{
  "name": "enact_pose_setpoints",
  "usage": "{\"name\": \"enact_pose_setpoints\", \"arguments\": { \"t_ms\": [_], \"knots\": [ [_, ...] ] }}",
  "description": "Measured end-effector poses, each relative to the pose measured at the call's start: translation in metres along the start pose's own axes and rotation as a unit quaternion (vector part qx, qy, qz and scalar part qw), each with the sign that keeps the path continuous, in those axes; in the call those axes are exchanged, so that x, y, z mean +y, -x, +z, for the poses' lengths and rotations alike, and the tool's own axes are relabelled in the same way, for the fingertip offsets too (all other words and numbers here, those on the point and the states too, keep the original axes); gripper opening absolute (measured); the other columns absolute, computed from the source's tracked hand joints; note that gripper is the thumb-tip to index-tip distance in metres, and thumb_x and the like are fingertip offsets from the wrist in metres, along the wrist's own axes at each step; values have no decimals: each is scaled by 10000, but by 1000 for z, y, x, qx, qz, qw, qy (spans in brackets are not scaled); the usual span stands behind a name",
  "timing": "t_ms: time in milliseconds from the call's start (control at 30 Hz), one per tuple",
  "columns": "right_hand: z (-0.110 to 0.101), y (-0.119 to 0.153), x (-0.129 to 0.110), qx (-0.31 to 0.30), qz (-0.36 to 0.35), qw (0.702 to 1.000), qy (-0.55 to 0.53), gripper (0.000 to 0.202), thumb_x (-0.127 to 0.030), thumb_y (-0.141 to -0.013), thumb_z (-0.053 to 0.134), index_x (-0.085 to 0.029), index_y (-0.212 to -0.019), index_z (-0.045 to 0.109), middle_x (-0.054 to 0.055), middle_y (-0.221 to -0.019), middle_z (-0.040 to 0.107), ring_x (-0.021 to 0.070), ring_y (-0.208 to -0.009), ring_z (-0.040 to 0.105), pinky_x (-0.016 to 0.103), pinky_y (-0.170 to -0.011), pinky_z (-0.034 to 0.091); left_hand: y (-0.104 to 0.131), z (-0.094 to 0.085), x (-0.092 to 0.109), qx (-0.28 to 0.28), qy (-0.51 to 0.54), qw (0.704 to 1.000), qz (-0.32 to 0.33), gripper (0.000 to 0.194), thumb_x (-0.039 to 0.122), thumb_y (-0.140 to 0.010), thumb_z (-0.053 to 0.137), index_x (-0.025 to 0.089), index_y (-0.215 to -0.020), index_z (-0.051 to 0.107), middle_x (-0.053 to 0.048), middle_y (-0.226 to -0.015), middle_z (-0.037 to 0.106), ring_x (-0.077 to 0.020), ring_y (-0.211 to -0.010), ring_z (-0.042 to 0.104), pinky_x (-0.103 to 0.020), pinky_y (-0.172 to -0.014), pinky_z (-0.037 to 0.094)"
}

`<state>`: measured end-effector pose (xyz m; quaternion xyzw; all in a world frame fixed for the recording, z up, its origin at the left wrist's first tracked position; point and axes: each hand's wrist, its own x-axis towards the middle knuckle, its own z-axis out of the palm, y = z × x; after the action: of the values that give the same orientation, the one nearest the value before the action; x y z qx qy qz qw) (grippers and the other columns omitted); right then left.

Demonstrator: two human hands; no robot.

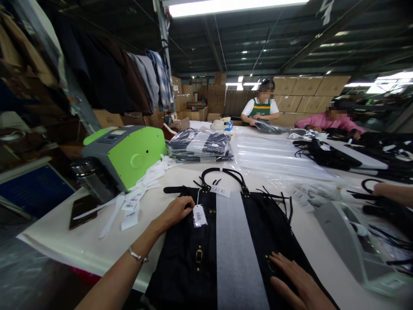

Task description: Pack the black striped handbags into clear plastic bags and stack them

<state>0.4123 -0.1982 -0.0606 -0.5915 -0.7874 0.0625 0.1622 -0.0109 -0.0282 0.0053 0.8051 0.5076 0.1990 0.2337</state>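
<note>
One white worktop (80, 245) carries one black fabric garment with a grey centre strip (237, 241), laid flat. Relative to that garment: one green and grey machine (127, 155) stands to its far left; one stack of bagged dark garments (200, 148) lies beyond it. Two hands rest on the garment. The left hand (176, 211), grip loosely curled, holds nothing, touching the cloth just beside one white hang tag (199, 215). The right hand (297, 282) lies open, flat on the near right panel.
</note>
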Motion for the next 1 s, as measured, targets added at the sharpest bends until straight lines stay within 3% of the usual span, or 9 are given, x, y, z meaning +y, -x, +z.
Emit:
{"name": "enact_pose_setpoints", "arguments": {
  "t_ms": [100, 233, 367, 467, 600, 700, 800, 900, 1000],
  "knots": [
    [-38, -35, -20, -22, 68, 994, -87, 428, -572, -936, 516, -312, -1207, 720, 15, -1215, 730, 261, -1102, 702, 377, -928, 596, 7, 0, 11, 28, -23, 999, -20, 179, 268, -871, 569, 227, -1020, 660, -57, -1054, 720, -239, -982, 641, -344, -892, 460],
    [-65, -118, -64, -5, 14, 987, -160, 350, -436, -959, 526, -248, -1181, 720, 33, -1244, 716, 235, -1171, 654, 352, -1025, 512, 16, 17, 28, 30, -112, 992, -49, 412, 328, -851, 641, 194, -1239, 609, -121, -1272, 667, -315, -1202, 570, -434, -1039, 372],
    [-46, -211, -94, 43, 22, 988, -146, 384, -330, -965, 513, -136, -1261, 663, 104, -1293, 681, 238, -1212, 619, 353, -1066, 450, 17, 32, 38, 29, -131, 987, -83, 496, 320, -831, 651, 177, -1299, 577, -129, -1257, 660, -320, -1183, 564, -444, -1018, 372],
    [-21, -258, -103, 14, 44, 994, -103, 454, -296, -934, 562, -84, -1333, 600, 152, -1354, 634, 267, -1262, 578, 368, -1077, 419, 13, 33, 39, 39, -118, 986, -107, 407, 416, -837, 638, 193, -1177, 640, -126, -1158, 687, -332, -1114, 591, -447, -953, 401],
    [-3, -280, -107, -22, 62, 994, -83, 435, -204, -848, 615, -86, -1266, 651, 152, -1124, 738, 289, -1095, 658, 384, -974, 462, 6, 34, 39, 61, -94, 985, -131, 344, 424, -764, 701, 200, -1020, 650, -138, -1083, 690, -364, -1098, 583, -461, -937, 381],
    [-5, -282, -110, -27, 82, 993, -84, 379, -187, -833, 605, -148, -1200, 691, 114, -1076, 741, 277, -1080, 648, 381, -959, 447, 1, 35, 37, 74, -48, 985, -146, 308, 362, -690, 753, 210, -919, 615, -111, -1022, 691, -363, -1081, 583, -460, -938, 369],
    [-12, -288, -115, -44, 120, 985, -112, 231, -179, -793, 641, -176, -1001, 740, 98, -1041, 732, 284, -1102, 628, 383, -957, 445, -3, 35, 33, 90, 28, 981, -168, 273, 275, -656, 756, 217, -845, 568, -57, -907, 679, -318, -1010, 612, -427, -919, 385],
    [-18, -293, -120, -93, 168, 963, -190, 66, -164, -773, 648, -157, -801, 708, 88, -879, 719, 259, -959, 672, 360, -862, 507, -2, 32, 27, 105, 141, 967, -183, 234, 190, -688, 702, 214, -855, 539, -8, -824, 652, -233, -872, 639, -351, -822, 437],
    [-18, -287, -128, -164, 207, 915, -304, 41, -197, -808, 628, -169, -785, 647, 33, -721, 676, 187, -722, 679, 309, -700, 561, 5, 24, 21, 97, 280, 938, -180, 284, 178, -721, 675, 197, -967, 535, 22, -755, 623, -167, -715, 629, -281, -672, 464]
  ]
}}
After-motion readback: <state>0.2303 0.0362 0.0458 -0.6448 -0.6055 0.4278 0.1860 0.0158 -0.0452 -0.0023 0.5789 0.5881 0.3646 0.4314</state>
